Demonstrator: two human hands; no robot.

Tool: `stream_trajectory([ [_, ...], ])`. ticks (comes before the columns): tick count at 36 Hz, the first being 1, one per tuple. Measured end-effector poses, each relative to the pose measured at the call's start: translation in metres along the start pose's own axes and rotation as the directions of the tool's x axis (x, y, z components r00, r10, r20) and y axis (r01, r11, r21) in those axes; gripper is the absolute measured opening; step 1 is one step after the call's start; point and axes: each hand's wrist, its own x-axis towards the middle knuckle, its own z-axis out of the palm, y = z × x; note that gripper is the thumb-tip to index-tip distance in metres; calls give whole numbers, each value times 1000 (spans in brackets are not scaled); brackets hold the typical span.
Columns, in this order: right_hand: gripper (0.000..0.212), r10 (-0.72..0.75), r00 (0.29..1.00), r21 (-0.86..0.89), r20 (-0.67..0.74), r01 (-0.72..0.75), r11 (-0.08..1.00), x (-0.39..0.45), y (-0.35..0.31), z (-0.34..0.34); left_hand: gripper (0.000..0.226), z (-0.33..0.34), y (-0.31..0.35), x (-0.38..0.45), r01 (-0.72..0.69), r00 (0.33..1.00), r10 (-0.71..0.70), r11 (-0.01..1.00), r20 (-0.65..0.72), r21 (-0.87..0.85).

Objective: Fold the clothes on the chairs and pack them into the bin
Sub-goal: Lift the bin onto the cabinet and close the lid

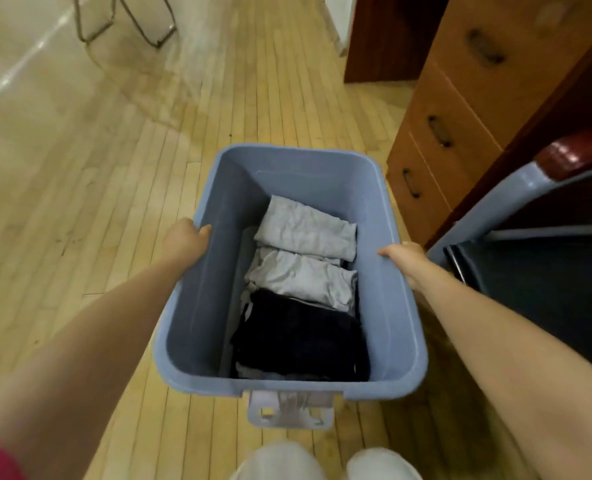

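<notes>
Both hands on the bin (201, 306) rims — left hand (183, 240) and right hand (403, 259) each gripping a side, probably to carry it evenly. Folded clothes (305, 289) lie packed inside, above the floor (114, 220).

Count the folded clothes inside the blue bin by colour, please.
Light grey folded clothes: 2, one at the far end and one in the middle.
Dark navy folded clothes: 1, nearest the person.
Total on top in the bin: 3. Lower layers are hidden.
</notes>
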Motion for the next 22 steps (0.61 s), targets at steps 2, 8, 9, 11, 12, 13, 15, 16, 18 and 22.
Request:
stream_trajectory([
  [2, 37, -46, 999, 18, -18, 47, 999, -35, -37, -20, 35, -43, 24, -13, 12, 1000, -12, 1000, 9, -25],
  [8, 55, -93, 991, 35, -99, 97, 995, -132, -149, -85, 31, -170, 97, -41, 32, 999, -33, 976, 2, -217],
  [9, 52, -99, 990, 42, -101, 103, 994, -147, -169, -97, 32, -194, 111, -44, 26, 1000, -26, 974, 0, -226],
  [11, 41, -104, 989, 62, -107, 111, 992, -185, -212, -120, 31, -246, 145, -51, 3, 1000, -1, 979, 8, -206],
  [12, 38, -98, 989, 61, -113, 105, 993, -204, -234, -133, 31, -272, 162, -56, -9, 1000, 11, 981, 13, -195],
  [13, 39, -105, 987, 72, -119, 114, 991, -220, -257, -146, 30, -297, 180, -58, -21, 1000, 24, 982, 17, -189],
  [15, 48, -103, 987, 69, -126, 113, 991, -246, -294, -169, 30, -339, 208, -64, -32, 999, 38, 985, 35, -169],
  [16, 52, -94, 986, 62, -138, 104, 993, -262, -313, -181, 30, -360, 223, -68, -39, 997, 48, 986, 53, -160],
  [18, 53, -94, 986, 91, -141, 107, 990, -281, -340, -203, 29, -397, 251, -77, -53, 994, 68, 985, 87, -166],
  [22, 51, -95, 982, 204, -162, 128, 971, -333, -390, -244, 36, -453, 296, -90, -69, 982, 114, 956, 148, -284],
])
